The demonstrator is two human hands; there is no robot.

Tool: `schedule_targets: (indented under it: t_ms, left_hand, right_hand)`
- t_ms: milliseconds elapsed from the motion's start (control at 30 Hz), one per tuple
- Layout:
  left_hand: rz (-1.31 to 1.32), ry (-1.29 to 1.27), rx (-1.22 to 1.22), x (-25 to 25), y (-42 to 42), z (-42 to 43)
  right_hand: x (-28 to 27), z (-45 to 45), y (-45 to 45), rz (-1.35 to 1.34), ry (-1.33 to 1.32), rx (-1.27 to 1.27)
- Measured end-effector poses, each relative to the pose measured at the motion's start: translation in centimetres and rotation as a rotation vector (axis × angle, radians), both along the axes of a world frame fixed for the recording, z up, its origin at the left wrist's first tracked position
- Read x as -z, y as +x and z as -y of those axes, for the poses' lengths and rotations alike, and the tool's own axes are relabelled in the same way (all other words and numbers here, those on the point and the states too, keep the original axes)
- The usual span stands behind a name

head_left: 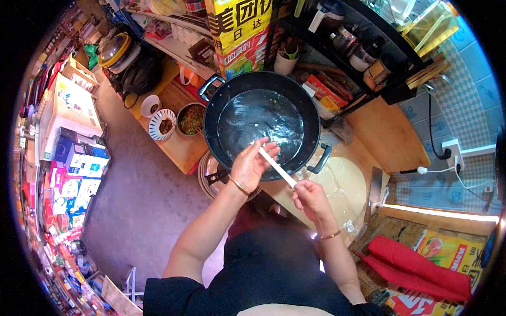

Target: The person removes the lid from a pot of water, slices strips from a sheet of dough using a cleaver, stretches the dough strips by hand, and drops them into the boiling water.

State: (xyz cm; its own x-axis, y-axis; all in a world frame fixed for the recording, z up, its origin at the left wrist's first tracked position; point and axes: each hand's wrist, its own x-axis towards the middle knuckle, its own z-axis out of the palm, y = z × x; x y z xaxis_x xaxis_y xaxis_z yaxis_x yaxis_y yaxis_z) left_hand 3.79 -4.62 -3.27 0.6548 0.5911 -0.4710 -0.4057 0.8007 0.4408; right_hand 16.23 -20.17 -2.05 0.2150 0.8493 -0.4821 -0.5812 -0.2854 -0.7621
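Over the near rim of a large black pot [211,126] filled with clear liquid, my left hand [250,166] is palm up with its fingers loosely curled. One end of a long, flat white strip [278,167] lies between those fingers. Its other end is closed in my right hand [311,199], which is lower and to the right. The strip runs straight and slanting between both hands. Whether it is dough or a utensil, I cannot tell. Right of the pot, a pale round sheet of dough [345,181] lies partly under clear plastic film.
A cleaver [375,185] lies right of the dough. Left of the pot stand a bowl of chopped red and green food [191,119], a striped bowl [162,124] and a small white cup [151,105]. A red cloth [416,266] lies at lower right.
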Motion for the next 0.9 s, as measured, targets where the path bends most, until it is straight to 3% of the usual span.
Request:
schedule_targets:
  t_ms: [33,67,100,167,233,433,567,633,667,700,767,833,900]
  left_hand:
    - [0.065,-0.098,0.04,-0.2,0.2,0.6]
    - [0.037,-0.21,0.236,-0.3,0.4,1.1]
    - [0.187,-0.271,0.361,1.0,0.3,2.1]
    - [0.153,-0.173,0.26,2.1,0.6,3.4]
    - [0.069,-0.111,0.05,2.0,0.6,2.7]
    - [-0.036,-0.009,0.016,0.2,-0.1,0.7]
    - [-0.021,0.096,-0.05,0.5,0.2,0.4]
    - [0.177,-0.208,0.241,1.0,0.5,2.4]
    - [0.131,-0.14,0.362,1.8,0.7,3.7]
    - [0.536,-0.158,0.469,2.7,0.3,3.8]
    - [0.042,0.015,0.187,1.6,0.7,5.0]
    - [-0.017,-0.017,0.05,0.5,0.8,4.6]
    - [-0.008,-0.035,0.064,0.5,0.5,4.0]
  right_hand:
    - [0.0,-0.2,-0.2,-0.09,0.043,0.032]
    - [0.0,-0.5,-0.5,-0.09,0.041,0.032]
    - [0.0,-1.0,-0.9,-0.06,0.03,0.045]
    - [0.0,-1.6,-0.9,-0.03,0.02,0.06]
    - [0.0,-1.4,-0.9,0.172,-0.09,-0.013]
    - [0.2,-0.5,-0.4,0.176,-0.102,-0.031]
    - [-0.2,-0.9,-0.5,0.039,-0.069,0.0]
    - [-0.1,-1.5,-0.9,-0.013,-0.03,0.02]
    - [-0.1,-1.9,-1.2,-0.002,-0.026,0.021]
    - [-0.1,-2.2,-1.3,0.008,-0.022,0.024]
    - [0.2,-1.9,-1.4,0.064,-0.031,0.011]
    - [-0.1,-1.6,-1.3,0.223,-0.136,-0.044]
    - [-0.2,-1.5,-1.3,0.243,-0.124,-0.042]
